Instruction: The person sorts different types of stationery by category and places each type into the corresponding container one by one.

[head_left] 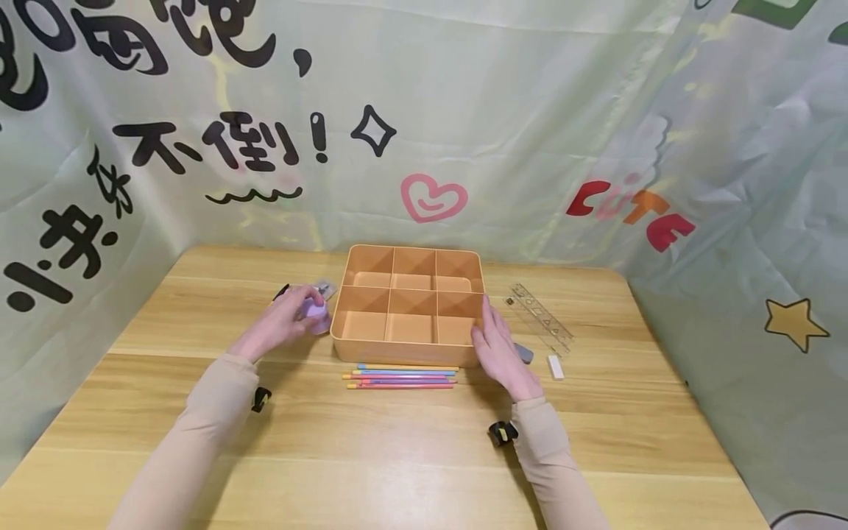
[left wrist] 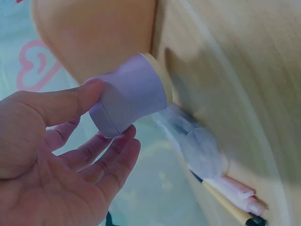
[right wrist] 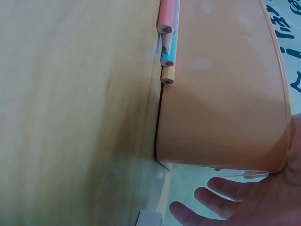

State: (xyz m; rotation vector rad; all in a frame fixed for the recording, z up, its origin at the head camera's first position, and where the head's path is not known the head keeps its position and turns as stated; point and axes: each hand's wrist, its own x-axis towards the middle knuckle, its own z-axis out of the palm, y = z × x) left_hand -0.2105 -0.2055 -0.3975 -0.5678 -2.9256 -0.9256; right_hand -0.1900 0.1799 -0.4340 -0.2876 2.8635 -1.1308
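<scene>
My left hand (head_left: 286, 316) pinches a small lilac waisted cylinder with a cream rim (left wrist: 131, 94) between thumb and fingers, just left of the organizer box. The cylinder's exact kind is unclear. That tan box (head_left: 404, 353) has six compartments, and I see nothing in them. Against its right side rests my right hand (head_left: 500, 357), fingers extended along the wall, thumb by the near right corner. Several colored pencils (head_left: 400, 375) lie in a row along the box's front. In the right wrist view, pencil ends (right wrist: 167, 61) show beside the box wall (right wrist: 221, 103).
Right of the box lie a clear ruler (head_left: 539, 316), a white eraser (head_left: 555, 366) and a grey-blue item (head_left: 524, 353) partly behind the hand. On the left are a clear plastic packet (left wrist: 195, 141) and several pens (left wrist: 235, 195). Printed cloth hangs behind the table.
</scene>
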